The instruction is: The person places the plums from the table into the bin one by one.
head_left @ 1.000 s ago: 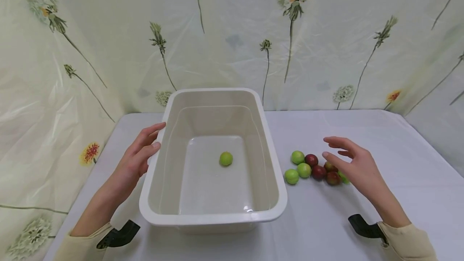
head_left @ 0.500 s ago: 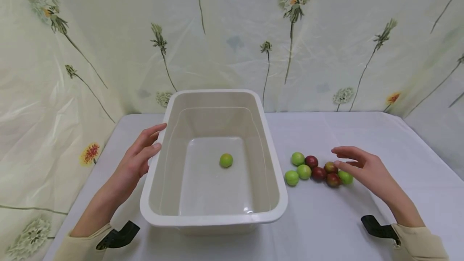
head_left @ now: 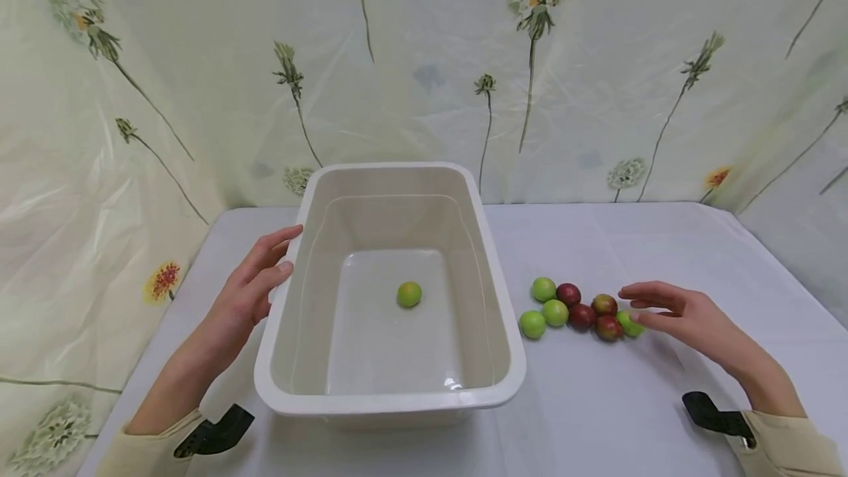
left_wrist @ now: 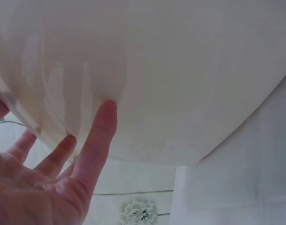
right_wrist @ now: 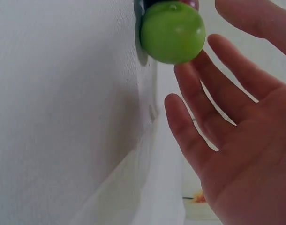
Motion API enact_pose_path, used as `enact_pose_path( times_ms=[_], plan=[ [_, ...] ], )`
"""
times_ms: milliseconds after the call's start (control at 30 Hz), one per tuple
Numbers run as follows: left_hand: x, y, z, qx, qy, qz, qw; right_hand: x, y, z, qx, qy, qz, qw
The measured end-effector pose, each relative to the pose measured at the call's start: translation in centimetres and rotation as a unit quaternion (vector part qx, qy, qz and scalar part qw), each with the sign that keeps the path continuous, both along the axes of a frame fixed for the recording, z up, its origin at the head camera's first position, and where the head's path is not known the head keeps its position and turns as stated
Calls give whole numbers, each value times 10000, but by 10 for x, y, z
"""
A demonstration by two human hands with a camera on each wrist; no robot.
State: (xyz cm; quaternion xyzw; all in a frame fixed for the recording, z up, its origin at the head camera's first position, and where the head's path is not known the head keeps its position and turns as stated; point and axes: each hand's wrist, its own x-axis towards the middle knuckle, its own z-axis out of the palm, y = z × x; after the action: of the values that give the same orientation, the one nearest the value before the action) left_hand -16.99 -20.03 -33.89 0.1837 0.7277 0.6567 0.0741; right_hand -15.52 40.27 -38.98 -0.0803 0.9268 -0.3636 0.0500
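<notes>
My left hand (head_left: 240, 304) rests at the left side of a deep off-white plastic tub (head_left: 391, 223). Its fairly straight fingers touch the rim and outer wall, as the left wrist view also shows. Inside the tub lies one small green apple-like fruit (head_left: 408, 294). On the table to the right, my right hand (head_left: 702, 324) reaches over the right end of a cluster of small fruits, fingers spread and holding nothing. Nearest to it is a green fruit (right_wrist: 172, 33), close to the fingertips; whether they touch it I cannot tell.
Several dark red fruits (head_left: 582, 317) and green fruits (head_left: 533, 324) lie close together beside the tub's right wall. A white cloth covers the table (head_left: 715, 256). Behind it hangs a flower-printed sheet (head_left: 411, 79).
My right hand has moved right and toward me, from above the cluster to its right end, uncovering the rightmost green fruit. The left hand and tub have stayed in place.
</notes>
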Motion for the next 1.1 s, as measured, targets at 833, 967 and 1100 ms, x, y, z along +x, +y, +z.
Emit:
enact_pose_path(
  times_ms=[833, 967, 1100],
  plan=[
    [0, 0, -2, 31, -48, -42, 10000, -2, 8, -12, 344, -572, 102, 9977],
    [0, 0, -2, -1, -57, -39, 10000, -1, 8, -12, 294, -576, 111, 9978],
    [-1, 0, -2, -7, -59, -40, 10000, 0, 9, -12, 277, -604, 78, 9978]
  ],
)
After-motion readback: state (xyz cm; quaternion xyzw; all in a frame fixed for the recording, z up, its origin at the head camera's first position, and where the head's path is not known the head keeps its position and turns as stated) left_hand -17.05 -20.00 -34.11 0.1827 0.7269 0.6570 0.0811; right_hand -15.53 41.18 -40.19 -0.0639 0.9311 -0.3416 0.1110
